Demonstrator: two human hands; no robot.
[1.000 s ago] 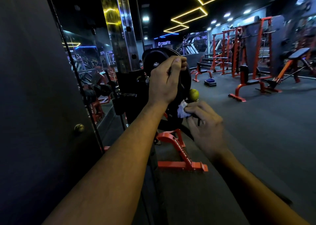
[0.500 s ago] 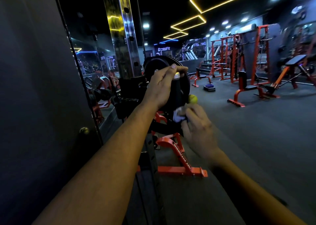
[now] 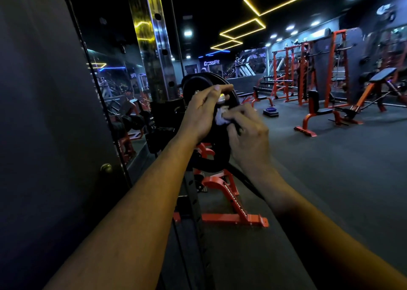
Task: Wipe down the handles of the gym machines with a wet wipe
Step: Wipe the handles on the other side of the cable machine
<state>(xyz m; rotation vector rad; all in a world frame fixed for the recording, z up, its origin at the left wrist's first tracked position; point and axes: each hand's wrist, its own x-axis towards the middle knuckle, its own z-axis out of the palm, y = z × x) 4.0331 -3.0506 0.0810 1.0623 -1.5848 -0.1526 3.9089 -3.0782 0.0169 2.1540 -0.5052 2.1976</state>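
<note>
The right hand point(image 3: 248, 135) has its fingers curled around a white wipe point(image 3: 221, 118), pressing it against a dark handle just in front of the black plate point(image 3: 198, 85). The left hand point(image 3: 203, 111) reaches over the plate's rim, fingers curled on it, above the wipe.

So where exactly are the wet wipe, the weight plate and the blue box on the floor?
wet wipe point(image 3: 221, 116), head view, on its crumpled white middle.
weight plate point(image 3: 199, 83), head view, on its upper black face.
blue box point(image 3: 270, 109), head view, on its top.
</note>
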